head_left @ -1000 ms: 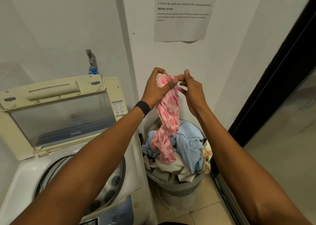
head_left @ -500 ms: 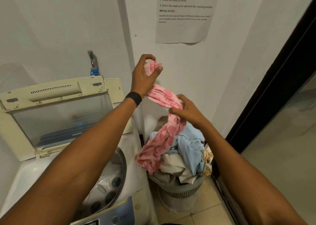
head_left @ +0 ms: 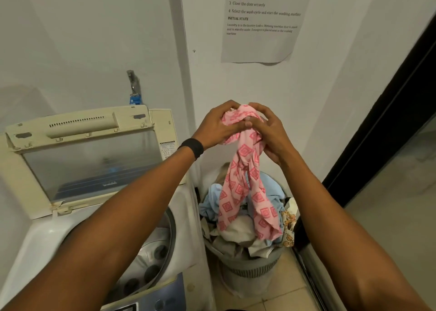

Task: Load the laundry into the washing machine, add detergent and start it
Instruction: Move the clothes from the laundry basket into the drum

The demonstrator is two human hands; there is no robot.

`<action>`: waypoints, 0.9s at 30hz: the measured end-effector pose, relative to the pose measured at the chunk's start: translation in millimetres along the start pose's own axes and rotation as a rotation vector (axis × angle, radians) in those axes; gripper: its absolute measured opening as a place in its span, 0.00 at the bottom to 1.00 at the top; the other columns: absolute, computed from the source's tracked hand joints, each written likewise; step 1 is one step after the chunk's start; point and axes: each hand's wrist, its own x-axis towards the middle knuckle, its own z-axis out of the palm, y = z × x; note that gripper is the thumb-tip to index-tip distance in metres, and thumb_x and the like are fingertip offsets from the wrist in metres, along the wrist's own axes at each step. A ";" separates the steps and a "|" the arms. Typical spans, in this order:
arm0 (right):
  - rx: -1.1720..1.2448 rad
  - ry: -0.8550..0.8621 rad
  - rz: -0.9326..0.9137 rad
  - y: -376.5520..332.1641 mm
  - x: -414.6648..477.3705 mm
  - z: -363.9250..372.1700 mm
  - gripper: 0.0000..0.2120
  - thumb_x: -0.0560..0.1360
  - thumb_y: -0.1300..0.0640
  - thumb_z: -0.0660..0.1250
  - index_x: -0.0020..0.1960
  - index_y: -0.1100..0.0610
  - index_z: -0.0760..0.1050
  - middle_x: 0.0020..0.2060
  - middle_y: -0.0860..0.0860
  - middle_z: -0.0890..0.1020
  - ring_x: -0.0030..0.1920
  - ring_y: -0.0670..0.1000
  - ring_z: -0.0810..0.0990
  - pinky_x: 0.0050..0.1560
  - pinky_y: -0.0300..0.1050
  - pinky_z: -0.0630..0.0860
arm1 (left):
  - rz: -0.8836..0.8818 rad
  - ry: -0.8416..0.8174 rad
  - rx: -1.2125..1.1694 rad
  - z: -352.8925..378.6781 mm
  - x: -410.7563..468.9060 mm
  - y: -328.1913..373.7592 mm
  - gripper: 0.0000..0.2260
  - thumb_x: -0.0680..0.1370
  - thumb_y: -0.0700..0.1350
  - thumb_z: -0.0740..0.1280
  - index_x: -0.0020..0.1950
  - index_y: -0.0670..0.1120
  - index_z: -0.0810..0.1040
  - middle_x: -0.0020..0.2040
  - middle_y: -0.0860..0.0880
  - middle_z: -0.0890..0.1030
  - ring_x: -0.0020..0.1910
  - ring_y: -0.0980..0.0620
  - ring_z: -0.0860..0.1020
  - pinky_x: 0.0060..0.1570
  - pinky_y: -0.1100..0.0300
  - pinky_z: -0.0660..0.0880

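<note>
Pink patterned garment (head_left: pixel 245 188) held above the laundry basket (head_left: pixel 252 268). The garment's upper end is bunched between both hands. The grip of the left hand (head_left: pixel 217 124) is closed round the bunched fabric, with the fingers curled over its top. The grip of the right hand (head_left: pixel 271 133) is closed on the same bunch from the opposite side, and the two hands are touching. The remainder of the garment hangs in two twisted strands towards the basket. Whether their lower ends rest on the heaped clothes cannot be told.

Within the basket, a light blue garment (head_left: pixel 210 199), a beige piece (head_left: pixel 238 232) and a floral-printed cloth (head_left: pixel 289 225) are seen. The grey basket is set on the tiled floor (head_left: pixel 283 296). Just beside the basket, on its left, a top-loading washing machine (head_left: pixel 47 235) is shown with its lid (head_left: pixel 89 159) raised and the drum (head_left: pixel 153 251) exposed. A tap (head_left: pixel 133 81) is mounted on the wall to the upper left of the basket. A printed sheet (head_left: pixel 259 39) is fixed to the wall above the basket. A black wristband (head_left: pixel 192 148) is worn on the left wrist.
</note>
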 end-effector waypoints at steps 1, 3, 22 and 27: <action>0.089 0.001 0.041 5.7 -1.0 -1.3 0.23 0.78 0.57 0.73 0.71 0.56 0.73 0.58 0.59 0.85 0.59 0.61 0.84 0.58 0.55 0.82 | 0.023 0.021 -0.013 3.9 -0.8 1.5 0.17 0.77 0.52 0.76 0.60 0.46 0.79 0.54 0.50 0.83 0.53 0.50 0.83 0.51 0.59 0.79; 0.204 -0.029 0.125 15.9 -3.6 -0.8 0.26 0.79 0.55 0.68 0.74 0.61 0.69 0.64 0.63 0.81 0.65 0.63 0.80 0.65 0.57 0.78 | 0.050 0.038 -0.025 14.5 -1.7 3.4 0.16 0.77 0.51 0.76 0.60 0.45 0.79 0.56 0.47 0.83 0.55 0.47 0.82 0.55 0.55 0.79; 0.528 0.136 0.020 -13.9 5.2 -16.4 0.14 0.77 0.52 0.58 0.52 0.61 0.77 0.45 0.55 0.80 0.45 0.52 0.79 0.45 0.46 0.75 | -0.185 0.370 -0.050 6.8 -1.5 -32.7 0.14 0.75 0.56 0.67 0.55 0.50 0.78 0.59 0.41 0.75 0.52 0.63 0.75 0.56 0.64 0.73; 0.229 0.229 0.004 -19.0 15.2 23.6 0.11 0.75 0.52 0.65 0.50 0.59 0.81 0.47 0.56 0.86 0.49 0.56 0.85 0.53 0.54 0.82 | -0.136 0.278 -0.229 22.8 6.0 -9.1 0.27 0.77 0.58 0.66 0.73 0.50 0.69 0.70 0.42 0.73 0.67 0.49 0.75 0.68 0.51 0.76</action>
